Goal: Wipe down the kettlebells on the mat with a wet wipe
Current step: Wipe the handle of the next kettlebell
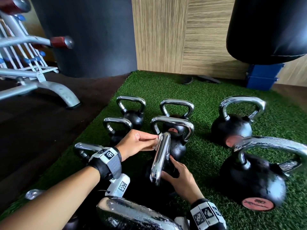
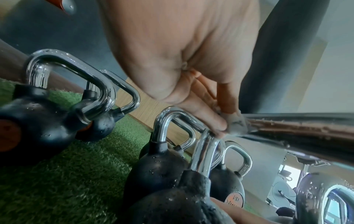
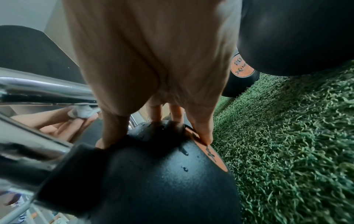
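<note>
Pinched in the left hand (image 1: pixel 136 143), a crumpled wet wipe (image 1: pixel 157 139), mostly hidden by the fingers, presses against the chrome handle (image 1: pixel 162 156) of a tilted kettlebell (image 3: pixel 153 181) on the green turf mat (image 1: pixel 207 156). The right hand (image 1: pixel 179 173) cups its black ball, one fingertip covering the orange label (image 3: pixel 214 154), whose writing is unreadable.

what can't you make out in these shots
- Wet wipe: head view, mostly buried in the left hand's fingers.
- Orange disc on the kettlebell being wiped: right wrist view, edge-on and partly under the right hand; weight unreadable.
- Nearest kettlebell: head view, cut off by the bottom edge.
- Right kettlebell's label: head view, motion-blurred.
</note>
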{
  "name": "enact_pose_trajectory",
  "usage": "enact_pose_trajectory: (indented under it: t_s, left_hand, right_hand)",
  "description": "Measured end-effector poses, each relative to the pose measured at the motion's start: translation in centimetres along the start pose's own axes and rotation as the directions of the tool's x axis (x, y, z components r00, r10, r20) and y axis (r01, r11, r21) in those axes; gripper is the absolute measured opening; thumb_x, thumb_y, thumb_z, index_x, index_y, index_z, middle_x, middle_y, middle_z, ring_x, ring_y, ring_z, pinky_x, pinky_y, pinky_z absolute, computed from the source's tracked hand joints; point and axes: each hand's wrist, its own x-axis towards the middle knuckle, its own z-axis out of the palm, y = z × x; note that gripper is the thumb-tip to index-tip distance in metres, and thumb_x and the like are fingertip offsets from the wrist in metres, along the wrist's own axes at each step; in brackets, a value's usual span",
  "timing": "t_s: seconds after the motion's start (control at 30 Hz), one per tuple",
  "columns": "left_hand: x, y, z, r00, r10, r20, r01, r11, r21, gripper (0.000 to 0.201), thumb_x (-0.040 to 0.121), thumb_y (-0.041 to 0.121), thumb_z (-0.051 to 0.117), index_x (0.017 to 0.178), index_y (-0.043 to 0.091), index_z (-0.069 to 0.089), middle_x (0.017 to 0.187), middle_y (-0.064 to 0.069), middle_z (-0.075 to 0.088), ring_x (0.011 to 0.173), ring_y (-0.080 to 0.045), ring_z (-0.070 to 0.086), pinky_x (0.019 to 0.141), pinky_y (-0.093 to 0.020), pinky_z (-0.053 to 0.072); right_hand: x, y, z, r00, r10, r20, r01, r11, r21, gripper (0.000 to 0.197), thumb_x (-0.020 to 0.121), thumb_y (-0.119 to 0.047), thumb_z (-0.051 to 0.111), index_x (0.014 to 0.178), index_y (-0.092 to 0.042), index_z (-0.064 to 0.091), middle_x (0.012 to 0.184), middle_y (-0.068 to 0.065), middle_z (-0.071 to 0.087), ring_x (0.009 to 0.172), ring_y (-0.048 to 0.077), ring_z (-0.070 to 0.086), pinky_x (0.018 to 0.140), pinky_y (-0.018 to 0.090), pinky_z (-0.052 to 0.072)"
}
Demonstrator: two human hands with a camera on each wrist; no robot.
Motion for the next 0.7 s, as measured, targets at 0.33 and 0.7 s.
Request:
enact_pose_trajectory:
  t_s: [0.33, 0.7]
  left_hand:
    - [-2.2, 2.5, -1.5, 0.947, -0.120, 0.297, 0.074, 0.984, 0.163, 0.011, 0.083, -0.001, 0.077, 0.088, 0.009, 0.079, 0.079, -0.010, 0.077, 0.069, -0.014, 0.074, 0.067, -0.021, 0.060]
    - [-5.3, 1.7, -1.7, 0.921, -0.069, 0.382, -0.037, 0.964, 0.263, 0.025, 0.073, -0.002, 0.086, 0.074, 0.023, 0.080, 0.075, 0.000, 0.078, 0.066, -0.006, 0.073, 0.061, -0.014, 0.054]
  right_hand:
    - [0.2, 0.5, 0.4, 1.000, -0.005, -0.013, 0.005, 1.000, -0.014, 0.085, 0.079, -0.057, 0.072, 0.151, -0.033, 0.035, 0.152, -0.007, 0.041, 0.139, 0.008, 0.038, 0.104, 0.015, 0.024]
    - [0.4, 0.7, 0.5, 1.000, -0.007, -0.011, 0.006, 1.000, -0.018, 0.085, 0.079, -0.059, 0.072, 0.151, -0.033, 0.035, 0.149, -0.005, 0.044, 0.135, 0.010, 0.041, 0.109, 0.023, 0.030]
